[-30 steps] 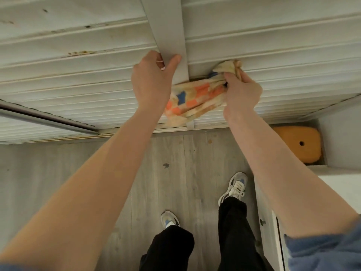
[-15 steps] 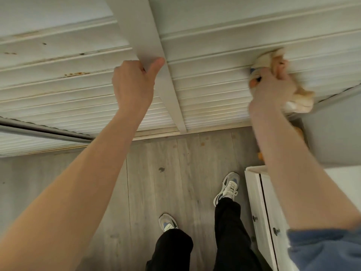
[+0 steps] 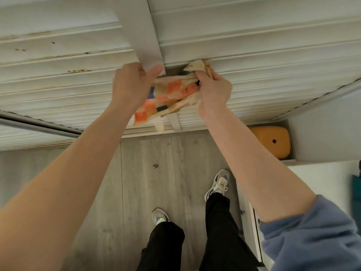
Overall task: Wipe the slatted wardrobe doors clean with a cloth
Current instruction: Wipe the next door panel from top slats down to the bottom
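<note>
Checked cloth (image 3: 172,94) at frame centre
The right grip (image 3: 214,90) pinched the cloth against the slatted door (image 3: 263,61); it trailed lower left; the left grip (image 3: 130,85) clutched the stile (image 3: 138,36).

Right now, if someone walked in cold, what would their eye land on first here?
The orange-checked cloth in the middle, bunched in the right hand and pushed against the white slats. Beside it, the left hand grips the upright door rail. Brownish stains dot the slats at upper left, and an orange object sits in a recess at lower right.
</note>
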